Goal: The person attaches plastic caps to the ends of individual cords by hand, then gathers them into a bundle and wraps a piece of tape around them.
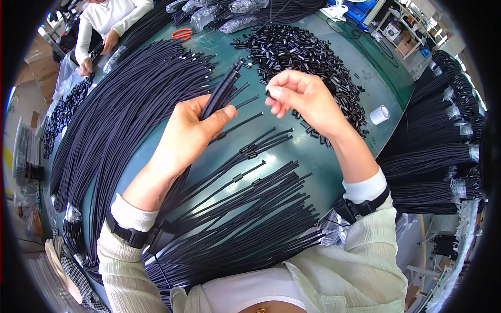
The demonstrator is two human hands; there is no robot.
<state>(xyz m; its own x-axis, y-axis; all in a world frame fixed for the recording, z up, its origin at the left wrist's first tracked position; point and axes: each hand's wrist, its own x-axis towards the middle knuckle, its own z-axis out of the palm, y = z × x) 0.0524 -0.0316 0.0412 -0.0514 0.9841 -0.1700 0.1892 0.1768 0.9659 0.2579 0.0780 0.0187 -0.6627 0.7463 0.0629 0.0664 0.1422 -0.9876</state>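
Observation:
My left hand (pixel 195 125) is closed around a bundle of black cords (pixel 225 91), their ends pointing up and away to the right. To the right of those ends, my right hand (pixel 302 99) pinches a small black tube piece (pixel 269 94) between thumb and fingers; the fingers partly hide it. Just beyond my right hand spreads a big heap of short black tubes (pixel 313 55). Under my hands, loose black cords (pixel 255 208) lie across the green table (pixel 318 156), a few with small black sleeves on them.
A thick spread of long black cords (pixel 125 99) covers the left side. Red-handled pliers (pixel 182 34) and a white tape roll (pixel 380 115) lie on the table. Plastic-wrapped bundles (pixel 224 15) are at the far edge. Another person (pixel 107 28) works at the far left. More cord bundles (pixel 433 141) hang at right.

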